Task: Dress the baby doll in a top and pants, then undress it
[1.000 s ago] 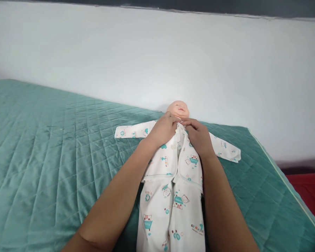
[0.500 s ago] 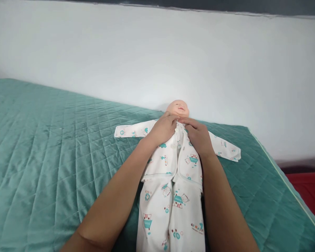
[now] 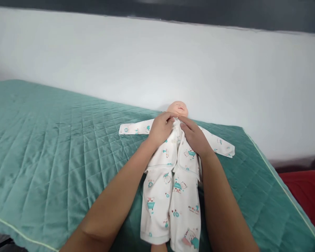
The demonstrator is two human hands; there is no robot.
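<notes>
A baby doll lies on its back, its head by the wall. It wears a white printed jacket and matching trousers. At the jacket's neckline, just under the doll's chin, my left hand and my right hand come together with fingers bent on the front edges. A small fold of cloth bunches up between the fingertips. Below it the jacket front falls slightly apart. Both sleeves stretch out sideways. The fingertips partly cover the collar fastening. One bare doll foot or leg shows under the trouser hem.
A green quilted cover spreads under the doll, its pale-edged border running down the right. Behind stands a white wall with a dark band above. A red object is beyond the right edge.
The view has shifted, so more of the trousers' lower end shows. The collar cloth is now bunched up between my fingers, and the button seen there before is covered. Both hands remain at the neckline.
</notes>
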